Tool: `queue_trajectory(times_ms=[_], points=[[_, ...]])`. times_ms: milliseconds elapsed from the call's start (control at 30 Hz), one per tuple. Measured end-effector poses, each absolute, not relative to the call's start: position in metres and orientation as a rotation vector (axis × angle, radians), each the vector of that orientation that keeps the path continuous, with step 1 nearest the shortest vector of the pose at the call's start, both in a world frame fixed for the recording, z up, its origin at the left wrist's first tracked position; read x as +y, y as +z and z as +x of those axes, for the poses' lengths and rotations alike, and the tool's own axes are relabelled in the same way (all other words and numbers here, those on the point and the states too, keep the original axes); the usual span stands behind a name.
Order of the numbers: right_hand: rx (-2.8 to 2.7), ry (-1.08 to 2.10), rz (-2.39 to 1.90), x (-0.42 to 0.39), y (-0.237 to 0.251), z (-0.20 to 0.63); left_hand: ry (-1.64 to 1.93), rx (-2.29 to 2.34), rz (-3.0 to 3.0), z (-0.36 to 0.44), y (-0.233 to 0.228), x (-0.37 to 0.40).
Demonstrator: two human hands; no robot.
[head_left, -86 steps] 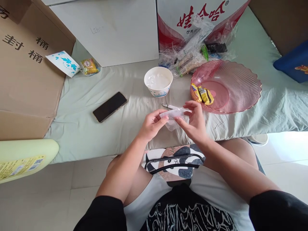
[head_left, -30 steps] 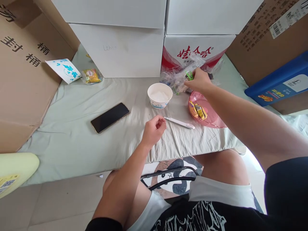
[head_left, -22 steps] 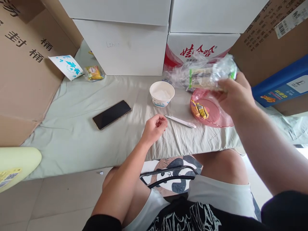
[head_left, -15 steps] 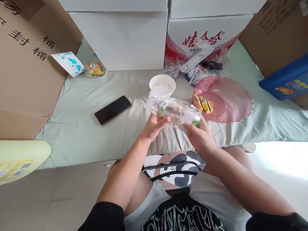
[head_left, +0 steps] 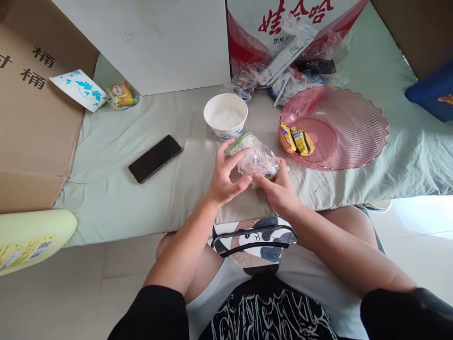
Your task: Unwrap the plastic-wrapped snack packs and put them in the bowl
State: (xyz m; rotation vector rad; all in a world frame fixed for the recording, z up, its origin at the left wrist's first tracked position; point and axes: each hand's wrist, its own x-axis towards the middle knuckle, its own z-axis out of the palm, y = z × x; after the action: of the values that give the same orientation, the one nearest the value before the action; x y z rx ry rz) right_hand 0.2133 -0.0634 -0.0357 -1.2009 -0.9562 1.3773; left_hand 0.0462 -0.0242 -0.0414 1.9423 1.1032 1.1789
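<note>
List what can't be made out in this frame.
- Head view: contents of the clear packet, blurred by crinkled plastic and covered by the left hand and right hand.
- Pile of wrappers: items too small.
- Blue box: cut off by the right edge.

2 hands, 1 paper bowl, 1 pink dish, 1 phone, 2 yellow snack pkts.

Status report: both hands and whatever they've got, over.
Left hand and right hand both gripping the clear snack packet, held above the cloth edge. Paper bowl just behind it, pink dish to the right. Nothing blocking.
</note>
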Motion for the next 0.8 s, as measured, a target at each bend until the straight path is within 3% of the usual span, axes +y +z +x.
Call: queue_trajectory(times_ms=[267,633,800], points=[[-1.129,1.421,-1.166,-0.065,-0.032,0.221,1.22,1.235,1.924,0.044,-0.043,-0.021],[-1.513,0.981,-1.269,-0.063,-0.023,0.225,1.118,1.095,1.737,0.042,-0.022,-0.04],[-1.507,0.884,-1.275,-0.062,-0.026,0.22,1.18,1.145,1.305,0.047,-0.025,-0.038]])
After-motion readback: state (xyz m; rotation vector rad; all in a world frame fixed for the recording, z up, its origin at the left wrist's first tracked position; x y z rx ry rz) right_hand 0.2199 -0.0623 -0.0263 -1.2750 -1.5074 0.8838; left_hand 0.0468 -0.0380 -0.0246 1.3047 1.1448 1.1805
